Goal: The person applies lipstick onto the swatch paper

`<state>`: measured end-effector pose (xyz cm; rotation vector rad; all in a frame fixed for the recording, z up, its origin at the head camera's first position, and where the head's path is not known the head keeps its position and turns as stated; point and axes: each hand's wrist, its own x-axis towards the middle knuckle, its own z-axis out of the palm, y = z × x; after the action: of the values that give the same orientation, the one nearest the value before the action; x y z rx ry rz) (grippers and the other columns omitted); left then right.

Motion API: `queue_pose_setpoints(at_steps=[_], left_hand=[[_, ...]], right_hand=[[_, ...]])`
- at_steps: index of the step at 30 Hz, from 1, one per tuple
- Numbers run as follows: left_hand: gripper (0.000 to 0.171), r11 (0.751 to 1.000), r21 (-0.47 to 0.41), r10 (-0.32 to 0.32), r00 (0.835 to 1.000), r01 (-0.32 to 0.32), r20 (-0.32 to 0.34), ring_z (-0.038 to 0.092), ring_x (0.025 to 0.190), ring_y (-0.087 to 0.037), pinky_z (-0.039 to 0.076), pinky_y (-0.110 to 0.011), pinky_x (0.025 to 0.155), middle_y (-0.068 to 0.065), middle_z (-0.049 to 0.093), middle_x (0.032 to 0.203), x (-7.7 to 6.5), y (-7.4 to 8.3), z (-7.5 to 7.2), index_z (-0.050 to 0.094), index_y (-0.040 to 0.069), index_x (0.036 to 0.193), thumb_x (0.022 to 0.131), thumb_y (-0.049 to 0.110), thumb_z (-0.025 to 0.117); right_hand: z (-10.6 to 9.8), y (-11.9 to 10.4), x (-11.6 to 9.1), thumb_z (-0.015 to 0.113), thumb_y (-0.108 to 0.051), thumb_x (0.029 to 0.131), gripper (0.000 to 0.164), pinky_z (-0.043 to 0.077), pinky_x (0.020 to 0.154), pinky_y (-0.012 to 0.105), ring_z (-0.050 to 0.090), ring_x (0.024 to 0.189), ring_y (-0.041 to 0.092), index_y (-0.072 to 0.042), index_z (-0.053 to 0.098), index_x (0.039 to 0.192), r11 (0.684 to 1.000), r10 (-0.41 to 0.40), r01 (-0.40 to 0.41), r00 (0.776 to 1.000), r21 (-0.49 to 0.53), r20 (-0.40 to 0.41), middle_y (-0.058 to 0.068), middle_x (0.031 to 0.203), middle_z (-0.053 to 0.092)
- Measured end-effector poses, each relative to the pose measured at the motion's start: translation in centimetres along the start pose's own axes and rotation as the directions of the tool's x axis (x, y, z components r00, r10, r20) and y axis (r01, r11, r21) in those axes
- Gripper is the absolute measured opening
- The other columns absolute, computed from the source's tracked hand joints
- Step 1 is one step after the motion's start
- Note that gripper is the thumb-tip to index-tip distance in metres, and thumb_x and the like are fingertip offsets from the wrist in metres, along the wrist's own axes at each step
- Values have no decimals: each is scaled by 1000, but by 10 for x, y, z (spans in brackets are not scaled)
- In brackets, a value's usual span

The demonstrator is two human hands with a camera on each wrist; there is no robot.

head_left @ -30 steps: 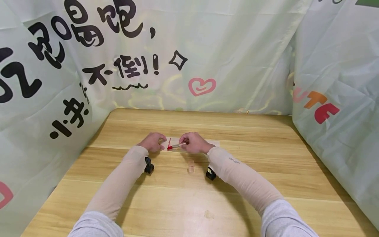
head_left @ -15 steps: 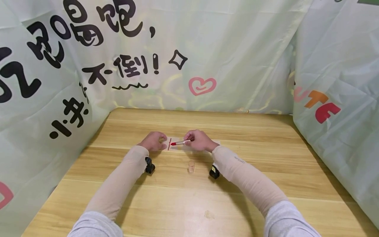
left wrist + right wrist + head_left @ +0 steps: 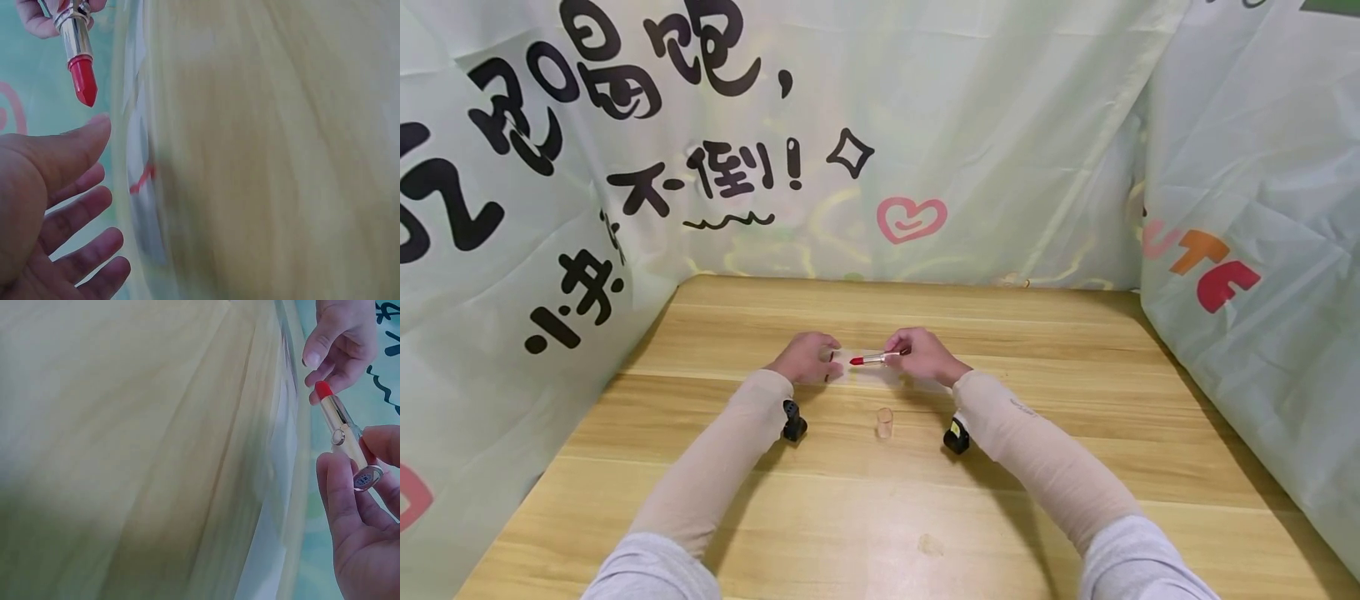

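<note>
My right hand (image 3: 925,354) holds an uncapped lipstick (image 3: 868,360) by its base, pinched between thumb and fingers. Its red bullet (image 3: 84,81) points left, toward my left hand (image 3: 808,358). That hand's fingers are spread and loosely bent around nothing, the thumb (image 3: 94,140) just below the lipstick's tip in the left wrist view. Under both hands a strip of white paper (image 3: 136,131) lies on the table, with a red stroke (image 3: 144,179) across it near the left end. In the head view my left hand mostly covers that stroke.
A small clear cap (image 3: 885,423) stands on the wooden table (image 3: 820,500), nearer to me than the paper. Printed fabric (image 3: 1000,150) hangs around the table's back and sides. A pale mark (image 3: 929,544) shows on the near tabletop.
My right hand has drawn the lipstick up off the paper and to the right, away from the red stroke. My left hand has shifted a little to the right, over the stroke.
</note>
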<state>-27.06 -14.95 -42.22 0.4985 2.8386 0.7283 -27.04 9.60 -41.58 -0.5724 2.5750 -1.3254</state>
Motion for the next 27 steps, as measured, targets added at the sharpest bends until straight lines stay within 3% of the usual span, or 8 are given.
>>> queue_pose_setpoints(at_steps=[5,12,27], left_hand=[[43,999,3,43,999,-43,4,60,101,-27,48,-41,92,-13,66,115,2,9,5,63,3,125,88,23,73],[44,999,14,40,999,-40,16,51,122,-30,41,-44,104,-12,60,129,7,20,12,63,5,125,87,24,75],[39,991,94,87,995,-91,40,52,124,-27,39,-38,107,-9,62,127,15,36,22,66,4,121,87,21,75]], right_hand=[[-5,5,-4,69,-9,87,11,49,76,32,60,83,19,-5,67,98,1000,15,-15,1000,14,-8,4,89,66],[-11,12,-8,66,-11,88,12,50,75,32,59,88,20,-6,67,100,999,42,-42,999,4,-27,5,95,66],[-23,22,-13,67,-12,88,14,49,70,31,58,82,21,-6,67,101,994,111,-112,990,-9,-82,6,93,66]])
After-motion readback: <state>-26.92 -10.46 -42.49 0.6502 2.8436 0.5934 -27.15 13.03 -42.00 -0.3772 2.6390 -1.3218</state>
